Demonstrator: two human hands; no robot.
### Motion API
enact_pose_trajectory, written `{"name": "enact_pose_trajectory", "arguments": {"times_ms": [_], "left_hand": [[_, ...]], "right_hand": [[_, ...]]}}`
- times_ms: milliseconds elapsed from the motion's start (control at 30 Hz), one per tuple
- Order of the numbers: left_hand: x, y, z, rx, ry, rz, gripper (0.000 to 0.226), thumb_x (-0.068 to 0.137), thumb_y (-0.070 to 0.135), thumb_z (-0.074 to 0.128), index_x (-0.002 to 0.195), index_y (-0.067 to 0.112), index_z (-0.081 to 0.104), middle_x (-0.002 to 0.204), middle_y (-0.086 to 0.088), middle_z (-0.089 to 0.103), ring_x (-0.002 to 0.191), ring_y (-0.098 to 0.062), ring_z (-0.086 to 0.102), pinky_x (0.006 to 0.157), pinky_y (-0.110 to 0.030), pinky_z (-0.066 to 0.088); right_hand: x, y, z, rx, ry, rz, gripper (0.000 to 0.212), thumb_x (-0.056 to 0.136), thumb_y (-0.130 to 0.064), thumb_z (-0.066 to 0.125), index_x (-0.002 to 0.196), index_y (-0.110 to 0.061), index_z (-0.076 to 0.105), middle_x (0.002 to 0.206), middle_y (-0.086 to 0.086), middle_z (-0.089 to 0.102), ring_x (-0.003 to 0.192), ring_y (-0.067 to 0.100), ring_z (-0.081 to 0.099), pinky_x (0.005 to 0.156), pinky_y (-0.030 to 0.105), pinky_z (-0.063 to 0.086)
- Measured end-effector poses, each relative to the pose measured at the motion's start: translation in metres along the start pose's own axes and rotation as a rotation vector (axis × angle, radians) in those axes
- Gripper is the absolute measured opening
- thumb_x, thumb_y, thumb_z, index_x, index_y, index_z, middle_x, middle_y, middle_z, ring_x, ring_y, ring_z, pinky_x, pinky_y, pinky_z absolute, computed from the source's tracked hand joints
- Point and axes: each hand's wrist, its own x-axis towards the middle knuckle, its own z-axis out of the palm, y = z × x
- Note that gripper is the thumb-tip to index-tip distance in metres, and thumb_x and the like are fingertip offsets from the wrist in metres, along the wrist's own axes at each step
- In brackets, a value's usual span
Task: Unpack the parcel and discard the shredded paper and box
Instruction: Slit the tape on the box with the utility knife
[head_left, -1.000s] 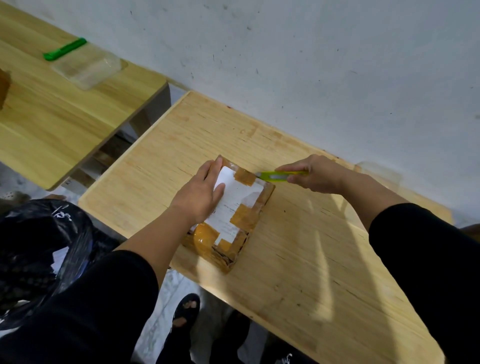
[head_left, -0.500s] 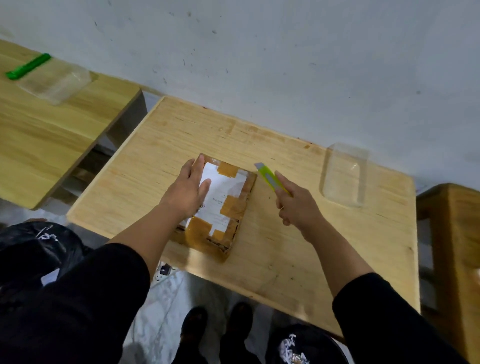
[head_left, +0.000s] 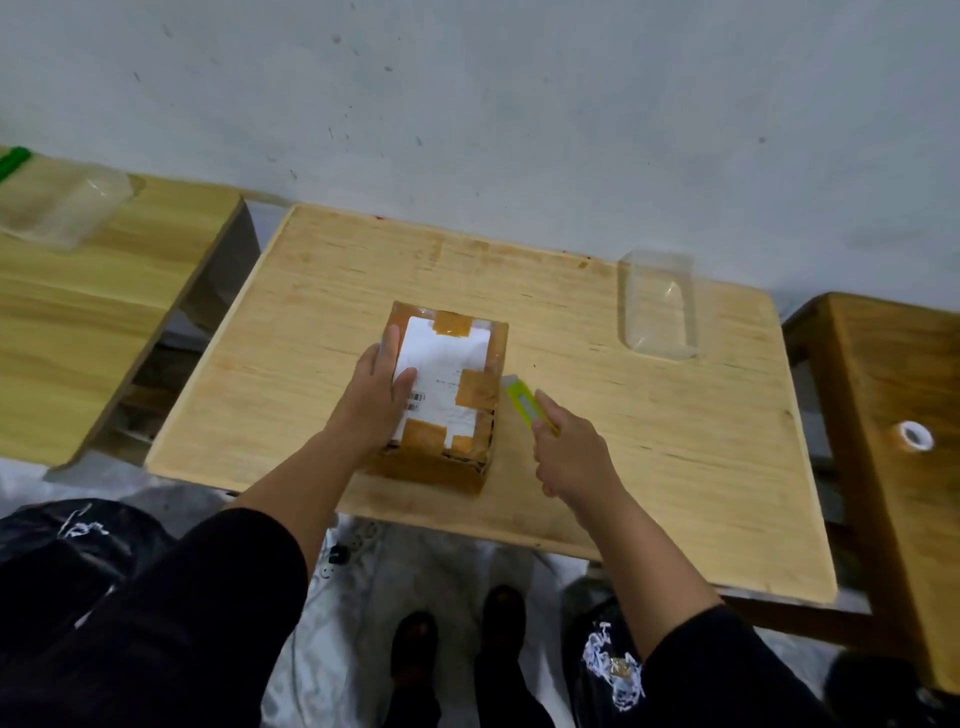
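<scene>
Resting on wooden table (head_left: 675, 467): taped parcel (head_left: 467, 457).

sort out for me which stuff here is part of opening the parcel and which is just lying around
In use:
- parcel, flat on the table
- left hand, pressing on the parcel
- right hand, gripping the yellow-green cutter
- black bags on the floor, probably for the waste

Lying about:
- clear plastic tray
- tape roll
- second clear tray
</scene>
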Motion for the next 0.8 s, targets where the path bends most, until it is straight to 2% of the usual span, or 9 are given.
{"name": "enact_pose_trajectory", "arguments": {"times_ms": [67,167,267,333,400,500,667,800], "left_hand": [[0.0,0.0,0.001,-0.005,0.025,0.015,0.059,0.099,0.032,0.032,0.148,0.017,0.003,0.148,-0.016,0.024,0.13,-0.029,0.031,0.101,-0.038,0.031],[0.001,-0.003,0.003,-0.013,0.026,0.016,0.059,0.098,0.033,0.032,0.148,0.019,0.003,0.148,-0.016,0.024,0.13,-0.029,0.032,0.1,-0.039,0.033],[0.001,-0.004,0.003,-0.029,0.019,0.016,0.06,0.098,0.034,0.032,0.148,0.02,0.001,0.148,-0.016,0.024,0.129,-0.029,0.032,0.099,-0.039,0.034],[0.001,-0.005,0.003,-0.034,0.019,0.021,0.06,0.098,0.034,0.032,0.148,0.021,0.0,0.147,-0.016,0.024,0.129,-0.028,0.032,0.098,-0.039,0.034],[0.001,-0.005,0.004,-0.032,0.019,0.023,0.06,0.098,0.034,0.031,0.147,0.021,-0.001,0.148,-0.015,0.024,0.13,-0.027,0.03,0.099,-0.039,0.033],[0.002,-0.006,0.004,-0.026,0.011,0.02,0.06,0.099,0.035,0.03,0.147,0.022,-0.002,0.149,-0.015,0.022,0.132,-0.027,0.028,0.1,-0.039,0.032],[0.002,-0.007,0.004,-0.018,0.005,0.016,0.059,0.098,0.036,0.029,0.147,0.023,-0.003,0.15,-0.015,0.02,0.134,-0.028,0.026,0.102,-0.041,0.032],[0.002,-0.005,0.004,-0.011,0.006,0.017,0.059,0.099,0.035,0.029,0.147,0.023,-0.004,0.15,-0.015,0.02,0.133,-0.028,0.027,0.101,-0.041,0.033]], "right_hand": [[0.001,-0.002,0.002,-0.007,0.009,-0.01,0.044,0.095,-0.023,0.035,0.138,-0.033,0.04,0.092,0.002,0.048,0.072,0.023,0.047,0.055,0.03,0.043],[0.004,-0.001,0.006,-0.004,0.013,-0.018,0.044,0.095,-0.02,0.033,0.136,-0.033,0.042,0.088,0.002,0.047,0.076,0.023,0.043,0.064,0.034,0.039],[0.006,0.003,0.011,0.048,0.024,0.02,0.045,0.094,-0.021,0.035,0.136,-0.035,0.041,0.092,-0.001,0.043,0.081,0.021,0.039,0.062,0.03,0.036],[0.007,0.005,0.013,0.087,0.031,0.041,0.045,0.094,-0.022,0.036,0.137,-0.036,0.041,0.093,-0.003,0.041,0.075,0.018,0.039,0.06,0.026,0.034],[0.008,0.005,0.014,0.117,0.041,0.057,0.045,0.094,-0.022,0.037,0.136,-0.037,0.041,0.092,-0.005,0.041,0.064,0.007,0.035,0.059,0.024,0.032],[0.007,0.005,0.014,0.133,0.054,0.071,0.044,0.094,-0.022,0.039,0.135,-0.038,0.042,0.097,-0.003,0.04,0.061,0.005,0.035,0.06,0.024,0.034],[0.007,0.004,0.016,0.133,0.06,0.08,0.042,0.095,-0.025,0.04,0.134,-0.04,0.042,0.099,-0.002,0.041,0.062,0.008,0.039,0.068,0.032,0.039],[0.005,0.004,0.015,0.143,0.078,0.078,0.042,0.095,-0.026,0.04,0.134,-0.04,0.042,0.099,-0.001,0.042,0.064,0.009,0.041,0.069,0.031,0.04]]}}
